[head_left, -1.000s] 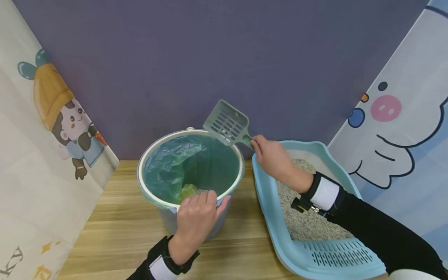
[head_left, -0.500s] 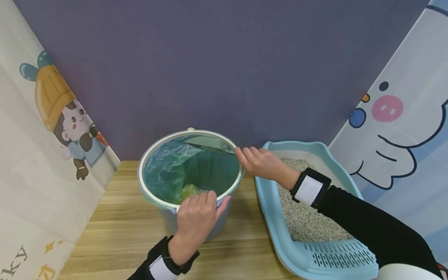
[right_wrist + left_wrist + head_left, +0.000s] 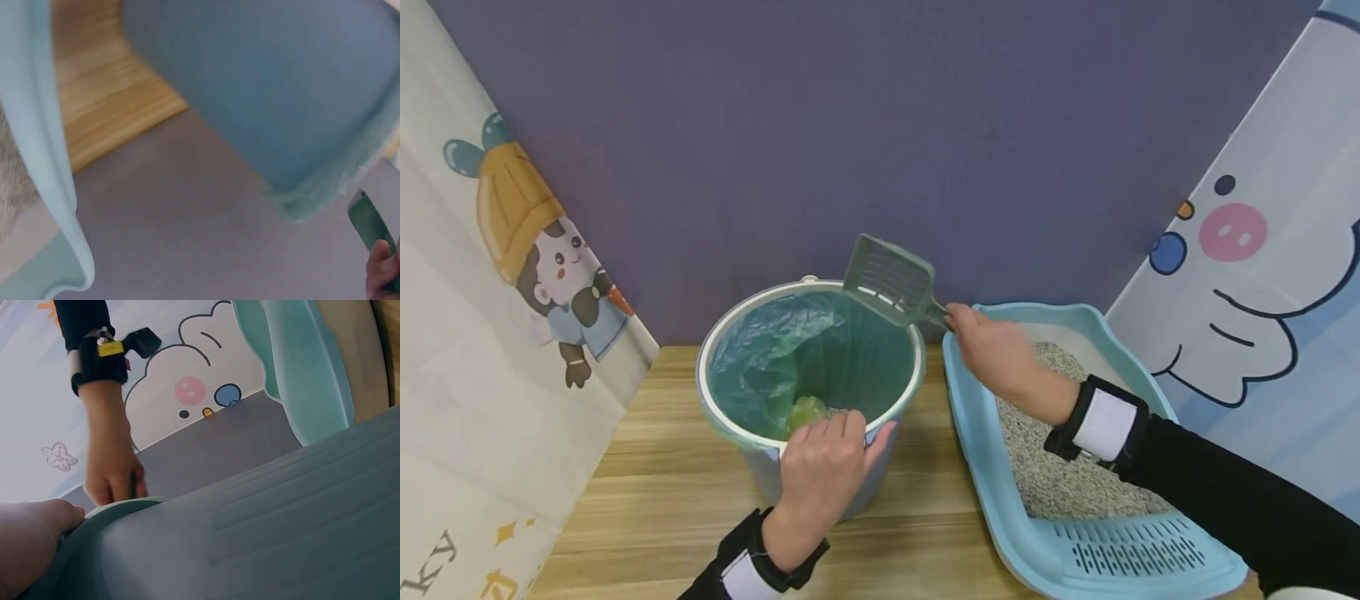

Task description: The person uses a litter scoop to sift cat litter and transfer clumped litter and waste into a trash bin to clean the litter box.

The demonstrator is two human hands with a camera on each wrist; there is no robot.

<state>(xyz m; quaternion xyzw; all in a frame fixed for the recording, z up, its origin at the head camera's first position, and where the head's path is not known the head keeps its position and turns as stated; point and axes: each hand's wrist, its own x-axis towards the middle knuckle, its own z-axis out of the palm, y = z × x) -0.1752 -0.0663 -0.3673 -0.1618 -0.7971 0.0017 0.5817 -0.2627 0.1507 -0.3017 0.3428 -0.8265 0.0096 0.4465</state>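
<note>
My right hand [image 3: 1000,354] grips the handle of a green slotted litter scoop [image 3: 891,279], held over the right rim of a trash bin. The scoop's slots face up toward the head camera, and I see no litter on it. With curled fingers my left hand [image 3: 823,467] holds the near rim of the bin [image 3: 715,421], which is lined with a thin green bag [image 3: 752,358]. A yellow-green lump [image 3: 806,412] shows inside, partly hidden by the left hand. In the right wrist view, fingertips [image 3: 380,256] pinch the scoop [image 3: 369,219] at the frame's edge.
A light blue litter box [image 3: 977,467] with grey litter [image 3: 1060,475] stands right of the bin on the wooden table [image 3: 640,500]. A dark purple-grey panel [image 3: 880,125] rises behind. Cartoon-printed sheets [image 3: 460,350] flank both sides.
The scoop turned edge-on and dipped into the bin's mouth half a second ago, then came back up, slots showing, and shifted right with my right hand. My left hand kept its place.
</note>
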